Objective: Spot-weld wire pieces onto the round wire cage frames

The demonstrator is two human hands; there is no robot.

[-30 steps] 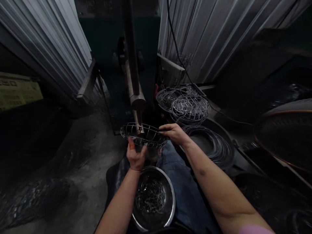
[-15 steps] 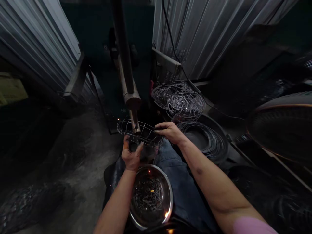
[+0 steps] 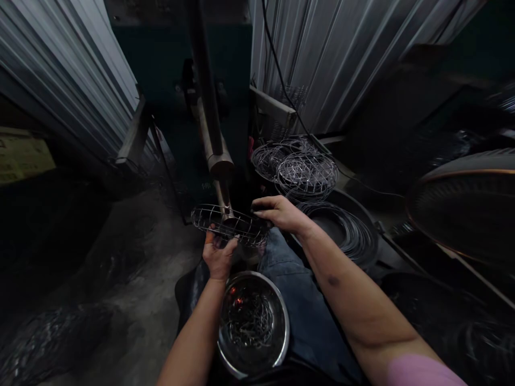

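A round wire basket [image 3: 205,217] is tilted around the lower tip of a copper-coloured machine rod [image 3: 223,198]. My left hand [image 3: 219,256] grips its near edge from below, thumb and fingers on the wires. At the basket's right edge, my right hand [image 3: 277,212] is closed in a pinch, and what lies between its fingertips is too dark and small to name. Below the hands, a shiny metal bowl [image 3: 285,327] in my lap holds many short bent wire pieces [image 3: 251,321].
Finished-looking wire grids [image 3: 308,171] are stacked at the right, behind a coil of wire [image 3: 350,233] in a dark round tray. A large round fan-like cage [image 3: 462,209] stands far right. A dark upright post [image 3: 203,69] rises above the rod, before corrugated metal walls [image 3: 322,59].
The basket and my left hand sit slightly lower, with the basket's near side down. My right hand has moved slightly left. The bright sparks over the bowl have faded to small red glows.
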